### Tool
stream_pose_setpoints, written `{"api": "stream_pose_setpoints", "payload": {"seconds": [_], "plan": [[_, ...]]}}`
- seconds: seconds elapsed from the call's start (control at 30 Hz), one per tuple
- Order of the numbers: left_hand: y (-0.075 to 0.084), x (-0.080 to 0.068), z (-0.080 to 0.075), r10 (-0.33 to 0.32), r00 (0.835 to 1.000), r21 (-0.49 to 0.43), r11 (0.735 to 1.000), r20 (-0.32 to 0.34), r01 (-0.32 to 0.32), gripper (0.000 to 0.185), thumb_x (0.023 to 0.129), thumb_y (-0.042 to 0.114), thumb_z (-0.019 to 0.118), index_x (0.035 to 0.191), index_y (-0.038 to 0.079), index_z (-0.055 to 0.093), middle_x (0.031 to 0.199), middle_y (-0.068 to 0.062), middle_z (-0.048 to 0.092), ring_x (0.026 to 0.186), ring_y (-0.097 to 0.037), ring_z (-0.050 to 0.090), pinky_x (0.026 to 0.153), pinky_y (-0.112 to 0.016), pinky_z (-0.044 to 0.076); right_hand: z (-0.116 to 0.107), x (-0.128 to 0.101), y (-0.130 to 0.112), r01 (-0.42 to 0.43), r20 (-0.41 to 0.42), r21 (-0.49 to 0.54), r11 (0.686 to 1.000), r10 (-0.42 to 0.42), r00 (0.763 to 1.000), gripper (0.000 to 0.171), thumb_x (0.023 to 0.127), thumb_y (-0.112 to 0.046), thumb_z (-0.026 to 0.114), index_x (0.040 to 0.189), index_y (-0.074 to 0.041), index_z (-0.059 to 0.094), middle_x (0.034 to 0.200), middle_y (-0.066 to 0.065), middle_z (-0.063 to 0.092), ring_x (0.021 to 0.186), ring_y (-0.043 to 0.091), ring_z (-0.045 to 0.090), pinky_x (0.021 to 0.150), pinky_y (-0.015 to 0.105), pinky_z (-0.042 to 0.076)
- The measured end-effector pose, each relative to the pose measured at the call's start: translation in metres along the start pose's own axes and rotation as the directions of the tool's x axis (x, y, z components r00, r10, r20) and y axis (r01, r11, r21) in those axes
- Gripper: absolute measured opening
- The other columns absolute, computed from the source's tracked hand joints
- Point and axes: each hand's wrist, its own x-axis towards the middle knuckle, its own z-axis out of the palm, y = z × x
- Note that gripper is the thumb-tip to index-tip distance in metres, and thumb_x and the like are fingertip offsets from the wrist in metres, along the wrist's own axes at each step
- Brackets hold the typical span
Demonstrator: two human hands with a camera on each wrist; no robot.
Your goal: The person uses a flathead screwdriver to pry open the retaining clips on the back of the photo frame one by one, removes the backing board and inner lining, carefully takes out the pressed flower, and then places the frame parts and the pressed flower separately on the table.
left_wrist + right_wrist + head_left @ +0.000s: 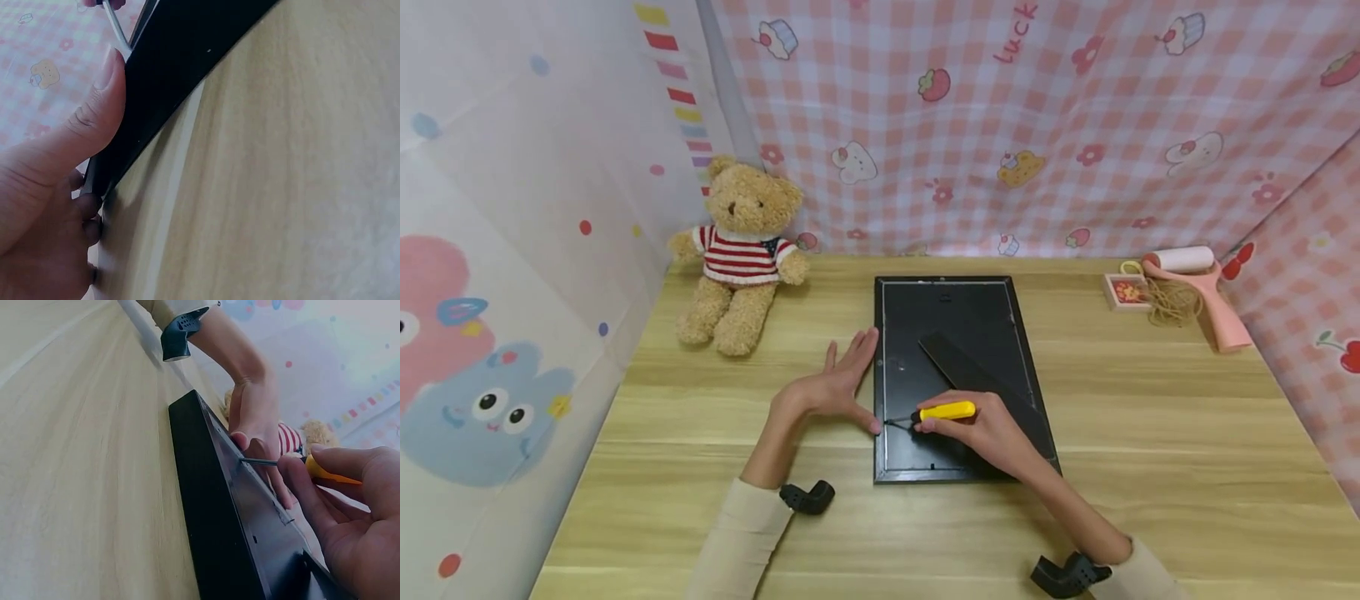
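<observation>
Screwdriver work is being done along the left edge of a black picture frame (958, 375), which is lying face down near the middle of the wooden table (1150, 433). A small yellow-handled screwdriver (946, 411) is being pinched by the curled fingers of the right hand (988, 433), and its thin metal tip is being pointed at the inner lip of the frame's left rail. The frame is being steadied by the left hand (831, 387), whose fingers are being kept fairly straight and spread along the outer side of that rail, with the thumb being pressed against the edge right beside the tip; nothing is being gripped by it. A black stand flap (977, 375) is lying across the backing board.

A slip is being risked here: if the tip is being levered too hard, it could jump off the lip and jab the thumb so close by, or scratch the backing. The frame could also be pushed sideways if the left hand's pressure is being eased.

A teddy bear (737, 254) is sitting well apart at the back left, and a pink lint roller (1198, 287) is lying at the back right.
</observation>
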Motion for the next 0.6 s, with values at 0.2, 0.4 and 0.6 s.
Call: {"api": "stream_pose_setpoints", "payload": {"seconds": [0.2, 0.4, 0.6], "plan": [[0.002, 0.0, 0.0, 0.001, 1.0, 0.013, 1.0, 0.008, -0.001, 0.156, 0.078, 0.053, 0.096, 0.173, 0.018, -0.024, 0.181, -0.009, -0.026, 0.168, -0.024, -0.027, 0.131, -0.057, -0.027, 0.004, 0.005, -0.008, 0.04, 0.004, -0.014, 0.999, -0.04, 0.999, 0.024, 0.098, -0.014, 0.084, 0.12, -0.005, 0.084, 0.11, 0.005, 0.085, 0.093, 0.007, 0.072, 0.079, 0.021, 0.06], [0.003, -0.001, 0.001, 0.002, 1.0, 0.028, 1.0, -0.001, -0.002, 0.155, 0.079, 0.049, 0.096, 0.173, 0.017, -0.024, 0.18, -0.011, -0.025, 0.168, -0.026, -0.027, 0.131, -0.058, -0.026, 0.005, 0.011, -0.018, 0.016, 0.035, 0.001, 1.0, -0.016, 0.999, 0.021, 0.099, -0.012, 0.083, 0.118, -0.002, 0.083, 0.105, 0.007, 0.085, 0.09, 0.008, 0.079, 0.079, 0.021, 0.064], [0.005, -0.001, 0.001, -0.011, 1.0, 0.035, 0.999, 0.003, 0.011, 0.155, 0.079, 0.047, 0.096, 0.172, 0.017, -0.025, 0.179, -0.01, -0.027, 0.167, -0.025, -0.027, 0.13, -0.056, -0.027, 0.006, 0.014, -0.022, 0.019, 0.051, 0.0, 1.0, -0.019, 0.999, 0.02, 0.099, -0.008, 0.081, 0.117, 0.001, 0.082, 0.103, 0.009, 0.084, 0.089, 0.009, 0.08, 0.078, 0.022, 0.066]]}}
